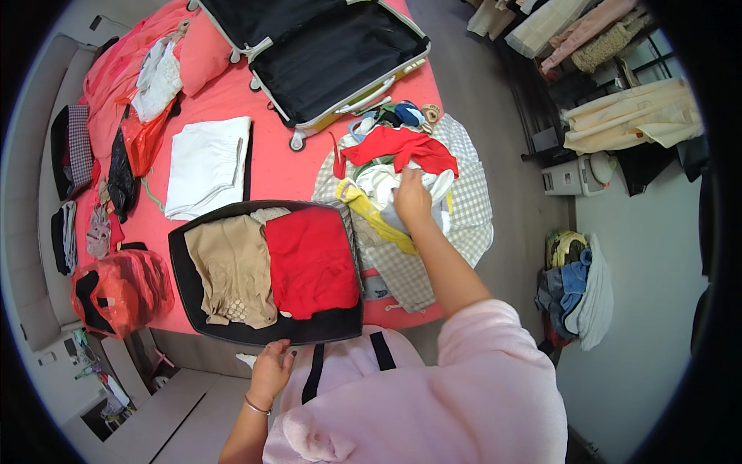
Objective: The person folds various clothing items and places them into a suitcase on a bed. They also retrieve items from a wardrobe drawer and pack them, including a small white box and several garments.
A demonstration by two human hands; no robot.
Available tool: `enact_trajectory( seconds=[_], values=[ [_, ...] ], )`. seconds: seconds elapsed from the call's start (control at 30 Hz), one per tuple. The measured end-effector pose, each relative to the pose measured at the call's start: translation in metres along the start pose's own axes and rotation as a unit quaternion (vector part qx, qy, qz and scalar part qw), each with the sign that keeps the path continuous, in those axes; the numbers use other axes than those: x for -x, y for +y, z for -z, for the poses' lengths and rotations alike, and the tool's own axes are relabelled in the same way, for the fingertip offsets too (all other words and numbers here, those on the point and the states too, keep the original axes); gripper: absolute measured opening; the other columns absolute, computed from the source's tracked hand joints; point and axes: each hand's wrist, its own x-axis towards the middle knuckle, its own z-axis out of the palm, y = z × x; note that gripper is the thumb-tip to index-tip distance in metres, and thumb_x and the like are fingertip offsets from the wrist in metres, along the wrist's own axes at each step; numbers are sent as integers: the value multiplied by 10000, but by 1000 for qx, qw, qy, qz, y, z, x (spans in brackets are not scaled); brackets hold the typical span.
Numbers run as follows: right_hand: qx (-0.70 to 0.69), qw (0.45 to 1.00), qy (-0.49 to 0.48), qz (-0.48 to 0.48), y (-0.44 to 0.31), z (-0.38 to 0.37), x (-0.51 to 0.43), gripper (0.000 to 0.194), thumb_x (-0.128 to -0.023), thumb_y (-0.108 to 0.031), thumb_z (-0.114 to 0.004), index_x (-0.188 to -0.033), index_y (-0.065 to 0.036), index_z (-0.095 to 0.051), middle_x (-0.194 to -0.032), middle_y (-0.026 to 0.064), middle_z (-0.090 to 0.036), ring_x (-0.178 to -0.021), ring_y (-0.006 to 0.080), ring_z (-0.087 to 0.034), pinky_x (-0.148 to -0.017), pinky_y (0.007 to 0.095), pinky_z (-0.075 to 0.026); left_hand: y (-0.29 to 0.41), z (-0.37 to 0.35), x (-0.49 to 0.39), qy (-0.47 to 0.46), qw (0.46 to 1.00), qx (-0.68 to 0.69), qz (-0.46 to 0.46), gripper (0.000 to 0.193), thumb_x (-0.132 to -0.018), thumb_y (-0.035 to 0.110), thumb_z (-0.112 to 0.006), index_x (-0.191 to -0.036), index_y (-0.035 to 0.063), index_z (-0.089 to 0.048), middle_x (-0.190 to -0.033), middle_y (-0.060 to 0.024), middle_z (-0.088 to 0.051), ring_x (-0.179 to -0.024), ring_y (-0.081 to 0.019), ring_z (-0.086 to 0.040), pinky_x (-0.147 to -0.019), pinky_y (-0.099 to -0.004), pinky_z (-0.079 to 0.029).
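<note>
My right hand (412, 200) is in a heap of small garments on a checked cloth (472, 197), touching white and grey pieces; its fingertips are partly hidden. Just above it lies a red garment (406, 148), and at its left a yellow one (371, 211). My left hand (275, 368) rests at the near edge of a black fabric storage box (290, 333), holding no garment. Inside the box, folded beige clothing (232, 267) lies beside folded red clothing (313, 261).
An open suitcase (342, 64) stands on the pink-covered bed beyond the box. Folded white cloth (206, 165) and red plastic bags (130, 290) lie to the left. Clothes hang on a rack (539, 110) at the right, above the floor.
</note>
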Motion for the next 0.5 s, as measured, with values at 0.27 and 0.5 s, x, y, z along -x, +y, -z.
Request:
enact_trajectory(
  seconds=[0.27, 0.5],
  values=[
    [-59, 990, -64, -113, 8, 27, -42, 215, -786, -221, -616, -907, -49, -662, -963, 151, -670, -860, 284, -652, -735, 386, -514, -3, 2, 14, -16, 1000, -8, 6, 271, -788, 103, -643, -1040, 9, -604, -987, -173, -639, -907, -321, -624, -784, -382, -501],
    [-803, 588, 66, 75, 57, 286, 12, 210, -887, -125, -490, -996, 41, -556, -972, 157, -627, -851, 270, -630, -848, 458, -520, -13, 11, 5, 8, 999, 4, -46, 272, -792, 126, -637, -1037, 14, -606, -987, -166, -641, -896, -326, -626, -769, -391, -505]
  ],
)
